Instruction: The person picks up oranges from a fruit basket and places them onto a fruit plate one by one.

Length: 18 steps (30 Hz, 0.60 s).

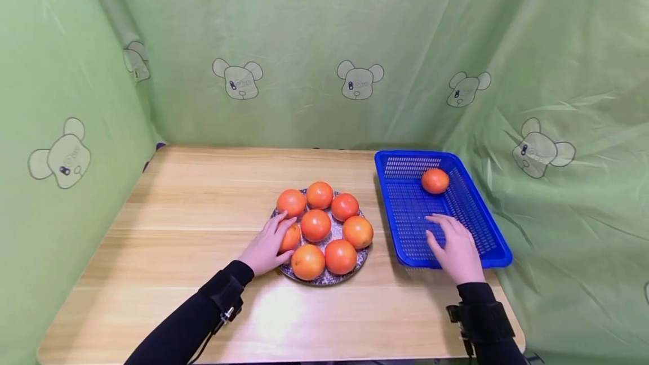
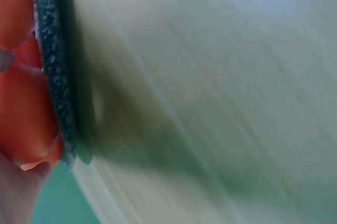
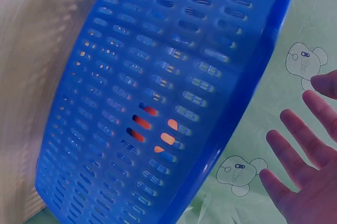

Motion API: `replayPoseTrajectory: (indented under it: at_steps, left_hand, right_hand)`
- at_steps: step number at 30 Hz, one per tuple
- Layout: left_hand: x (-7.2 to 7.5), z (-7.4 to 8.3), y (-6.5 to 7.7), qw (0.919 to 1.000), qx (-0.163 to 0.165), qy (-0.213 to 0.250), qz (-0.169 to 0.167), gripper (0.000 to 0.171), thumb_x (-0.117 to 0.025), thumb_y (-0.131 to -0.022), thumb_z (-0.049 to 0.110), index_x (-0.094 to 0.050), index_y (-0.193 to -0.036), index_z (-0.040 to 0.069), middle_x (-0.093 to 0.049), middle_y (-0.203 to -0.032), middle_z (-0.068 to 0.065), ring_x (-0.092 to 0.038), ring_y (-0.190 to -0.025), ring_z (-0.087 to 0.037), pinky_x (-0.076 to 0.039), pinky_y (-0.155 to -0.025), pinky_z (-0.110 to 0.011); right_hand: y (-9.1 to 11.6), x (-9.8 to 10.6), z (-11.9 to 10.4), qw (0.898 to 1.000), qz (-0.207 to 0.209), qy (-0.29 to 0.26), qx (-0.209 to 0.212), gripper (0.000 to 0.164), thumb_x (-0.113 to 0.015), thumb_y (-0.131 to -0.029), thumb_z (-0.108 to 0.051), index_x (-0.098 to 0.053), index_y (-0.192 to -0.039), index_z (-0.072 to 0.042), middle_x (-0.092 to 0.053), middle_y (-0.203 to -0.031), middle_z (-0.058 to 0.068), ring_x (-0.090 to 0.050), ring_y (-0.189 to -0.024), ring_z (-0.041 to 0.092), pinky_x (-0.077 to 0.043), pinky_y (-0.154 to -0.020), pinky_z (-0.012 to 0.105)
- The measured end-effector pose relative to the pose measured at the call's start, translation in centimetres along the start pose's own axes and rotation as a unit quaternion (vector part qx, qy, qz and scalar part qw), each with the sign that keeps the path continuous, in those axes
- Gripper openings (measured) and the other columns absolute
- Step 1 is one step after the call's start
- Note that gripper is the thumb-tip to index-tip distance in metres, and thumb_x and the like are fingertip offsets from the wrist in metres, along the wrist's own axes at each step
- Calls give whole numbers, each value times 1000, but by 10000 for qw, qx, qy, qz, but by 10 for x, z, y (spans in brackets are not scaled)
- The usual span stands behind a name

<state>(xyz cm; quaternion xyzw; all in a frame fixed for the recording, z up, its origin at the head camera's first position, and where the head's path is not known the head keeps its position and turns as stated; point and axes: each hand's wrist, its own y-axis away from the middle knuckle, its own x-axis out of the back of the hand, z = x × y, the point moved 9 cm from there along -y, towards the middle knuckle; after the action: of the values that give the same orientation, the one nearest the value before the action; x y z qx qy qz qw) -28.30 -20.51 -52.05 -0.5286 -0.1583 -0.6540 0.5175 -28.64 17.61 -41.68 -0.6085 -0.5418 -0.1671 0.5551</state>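
Several orange-red tomatoes (image 1: 341,257) lie on a round speckled plate (image 1: 324,279), most in a ring around a central tomato (image 1: 315,225). At the plate's left edge my left hand (image 1: 269,245) grips one tomato (image 1: 291,239), fingers on its far side and thumb on its near side. The left wrist view shows that tomato (image 2: 23,113) beside the dark plate rim (image 2: 52,56). Over the near part of a blue perforated basket (image 1: 413,224), my right hand (image 1: 456,246) holds nothing, its fingers spread and relaxed. One tomato (image 1: 435,181) lies in the basket's far right part.
The plate stands on a light wooden table (image 1: 177,213), with the basket to its right near the table's right edge. A green curtain (image 1: 304,32) with mouse-head drawings surrounds the table at the back and sides.
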Motion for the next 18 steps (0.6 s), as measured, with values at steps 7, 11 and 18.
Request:
replayPoseTrajectory:
  at_steps: [7, 11, 18]
  left_hand:
    - [30, -7, -4, 9994, 301, 15, -183, 65, -67, -86, 32, -46, -140, 3, -43, -144, -23, -41, -134, -38, -36, -110, -51]
    - [51, -17, -8, 9976, 632, 80, -289, 50, -63, -90, 29, -56, -132, 4, -57, -133, -17, -52, -125, -34, -42, -105, -49]
    - [93, -43, -10, 9906, 1298, -304, -290, 29, -54, -93, 21, -67, -116, 9, -71, -111, -11, -67, -101, -30, -54, -83, -46]
  right_hand:
    - [0, -4, -1, 10000, -51, -20, -71, 31, -69, -85, -9, -65, -116, -4, -62, -118, 18, -55, -112, 39, -37, -97, 59]
    - [2, -6, -1, 9999, -88, -44, -100, 30, -68, -86, -10, -65, -115, -4, -63, -118, 18, -55, -112, 39, -36, -97, 59]
    - [2, -8, -6, 9999, -110, -32, -43, 29, -68, -87, -10, -65, -115, -5, -64, -117, 16, -56, -111, 38, -37, -97, 59]
